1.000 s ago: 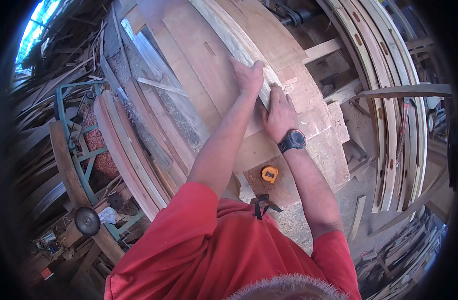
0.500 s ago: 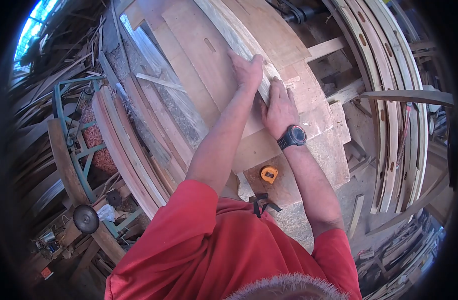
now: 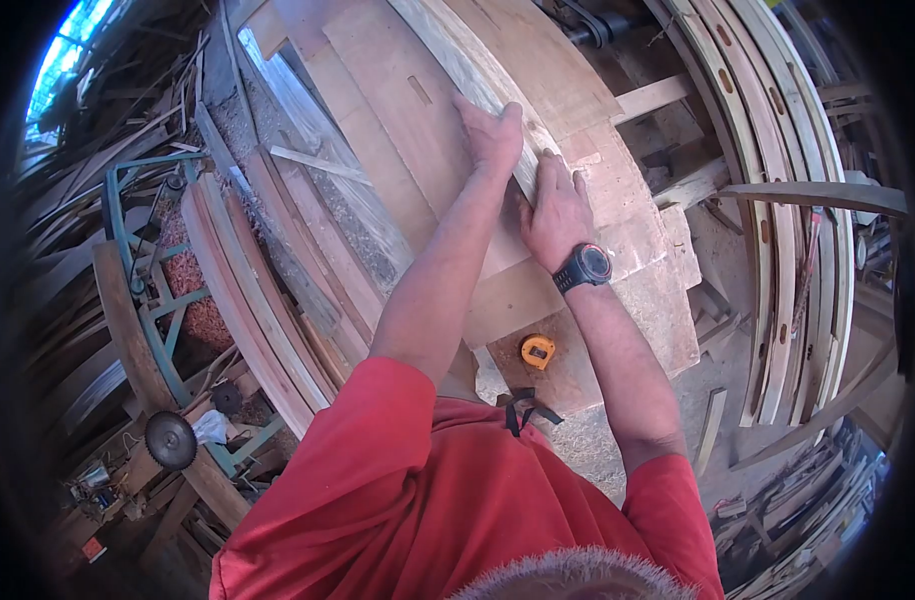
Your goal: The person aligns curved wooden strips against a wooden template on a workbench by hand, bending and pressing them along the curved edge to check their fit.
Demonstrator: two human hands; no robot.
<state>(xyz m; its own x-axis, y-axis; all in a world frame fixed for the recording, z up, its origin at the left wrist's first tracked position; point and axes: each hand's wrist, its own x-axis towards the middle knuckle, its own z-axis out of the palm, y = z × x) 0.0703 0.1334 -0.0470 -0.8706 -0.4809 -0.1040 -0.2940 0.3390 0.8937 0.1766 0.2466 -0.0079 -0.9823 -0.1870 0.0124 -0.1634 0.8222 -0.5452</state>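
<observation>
A long pale wooden board lies on the plywood-topped bench, running from the top of the view down to my hands. My left hand grips the board near its lower end, thumb on the upper side and fingers at the left edge. My right hand, below a black watch on the wrist, holds the board's near end, its fingertips on the right side. An orange tape measure sits on the bench nearer my body. The plywood left of the board has a short slot.
Long curved planks with slots stand along the right. More planks lie at the left, beside a green metal frame and a toothed circular blade. A curved wooden piece juts in from the right. Scrap wood lies at the lower right.
Both hands stay on the board. My left hand has shifted very slightly up and left, and my right hand has moved slightly left. The tape measure has stayed put.
</observation>
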